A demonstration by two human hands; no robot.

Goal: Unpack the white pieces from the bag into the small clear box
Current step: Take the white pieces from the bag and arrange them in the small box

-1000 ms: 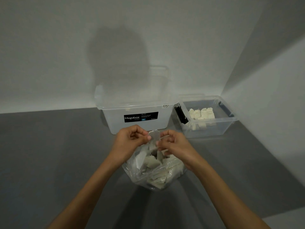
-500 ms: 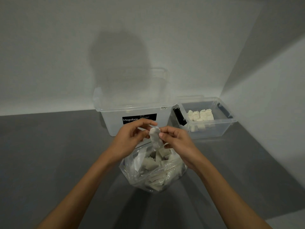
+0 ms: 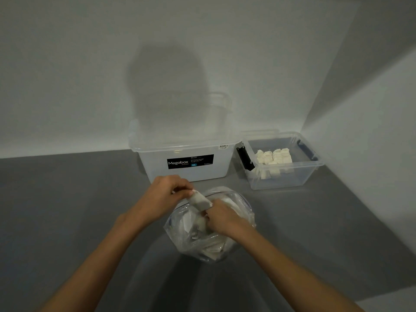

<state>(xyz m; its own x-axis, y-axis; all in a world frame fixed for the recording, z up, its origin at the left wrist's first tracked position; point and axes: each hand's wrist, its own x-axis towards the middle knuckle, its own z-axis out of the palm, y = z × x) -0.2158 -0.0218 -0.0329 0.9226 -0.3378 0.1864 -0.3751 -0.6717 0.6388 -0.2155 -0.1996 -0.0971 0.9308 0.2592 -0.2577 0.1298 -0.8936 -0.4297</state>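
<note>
Left hand (image 3: 166, 194): raised over the near-left rim of the bag, fingers curled, pinching the upper end of a white piece (image 3: 200, 200) between thumb and fingertips.
White piece: a flat, oblong slab that slants down from the left hand to the right hand, its lower end touching the right hand's knuckles just above the bag's mouth.
Right hand (image 3: 222, 219): dipped into the mouth of the bag, palm down, fingers curled tight round a second white piece (image 3: 201, 224). That piece is blurred, so its shape is hard to read.
Bag (image 3: 225, 251): clear plastic, standing on the desk directly under both hands, mouth open upward, sides crumpled, with more white pieces heaped inside below the right hand.
Small clear box (image 3: 286, 179): beyond the right hand and off to its outer side, well apart from it, lid off, with a dark latch on each short end.
Stacked white pieces (image 3: 273, 157): packed in rows in the box, filling the end nearer the hands.
Large clear box (image 3: 186, 174): straight ahead of the left hand, just past its knuckles, with a black "Megabox" label on the front.
Desk (image 3: 67, 210): grey, carrying the bag and both boxes and meeting white walls behind them.
</note>
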